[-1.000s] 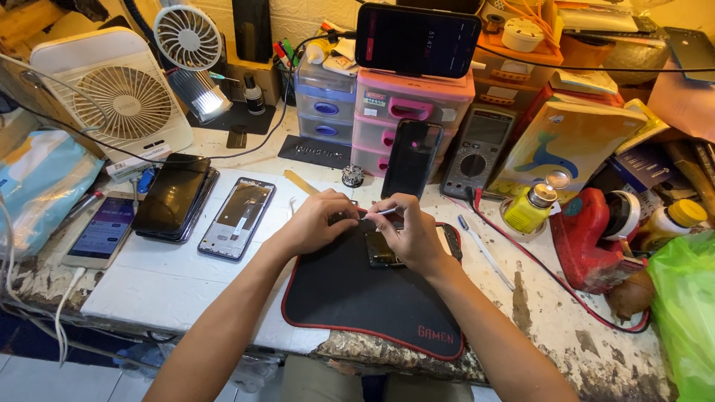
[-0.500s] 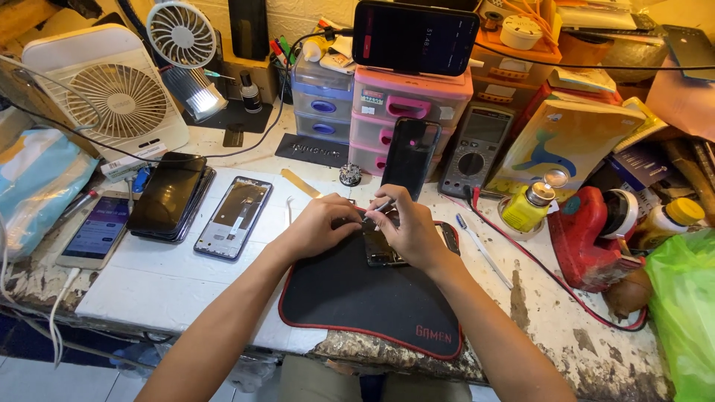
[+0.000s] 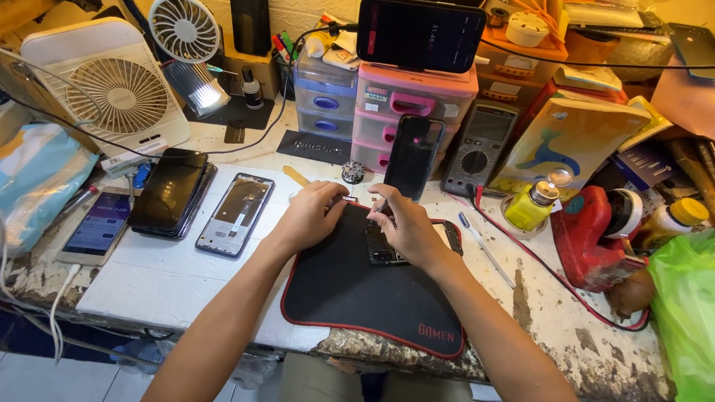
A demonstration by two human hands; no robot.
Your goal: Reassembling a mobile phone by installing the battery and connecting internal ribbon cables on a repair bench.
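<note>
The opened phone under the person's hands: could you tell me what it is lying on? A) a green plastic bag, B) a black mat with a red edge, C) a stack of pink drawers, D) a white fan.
B: the opened phone lies flat on the black mat with a red edge, with the left hand and right hand both resting over its upper end.

To my left a white fan (image 3: 112, 93) stands behind a stack of dark phones (image 3: 170, 192) and a bare phone frame (image 3: 236, 214). Ahead, pink drawers (image 3: 413, 112) carry a propped phone (image 3: 421, 35), with a grey multimeter (image 3: 477, 149) beside them. A yellow bottle (image 3: 530, 206) stands near a red tool (image 3: 596, 234) to my right.
</note>
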